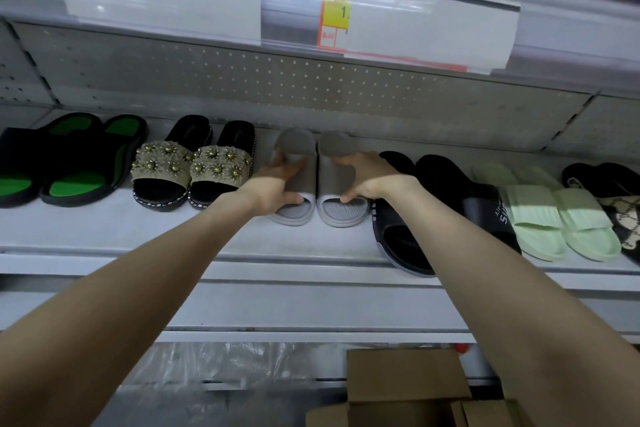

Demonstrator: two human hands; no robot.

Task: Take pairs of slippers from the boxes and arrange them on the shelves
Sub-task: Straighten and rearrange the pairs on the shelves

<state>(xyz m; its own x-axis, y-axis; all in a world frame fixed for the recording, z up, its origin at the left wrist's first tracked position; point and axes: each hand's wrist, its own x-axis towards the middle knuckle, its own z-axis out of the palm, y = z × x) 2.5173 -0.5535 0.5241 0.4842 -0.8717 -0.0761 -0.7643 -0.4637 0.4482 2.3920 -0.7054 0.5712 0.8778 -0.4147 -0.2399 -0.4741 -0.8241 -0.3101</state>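
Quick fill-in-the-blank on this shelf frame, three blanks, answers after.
The left hand and right hand hold the pair of plain ___ rubber slippers.
The black platform slippers left of them carry ___ decorations.
Right of the black white-lettered slides sits a pale ___ pair of ribbed slides.
Answers: grey; flower; green.

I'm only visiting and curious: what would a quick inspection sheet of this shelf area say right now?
Surface: pale shelf holding a row of slippers.
Job's things: grey slippers side by side on the shelf; cardboard boxes below.
Clutter: clear plastic wrapping under the shelf.
Hands: left hand and right hand each grip one grey slipper.
Cables: nothing seen.
Surroundings: green-lined pair, flowered pair, black pair, pale green pair; price tag above.
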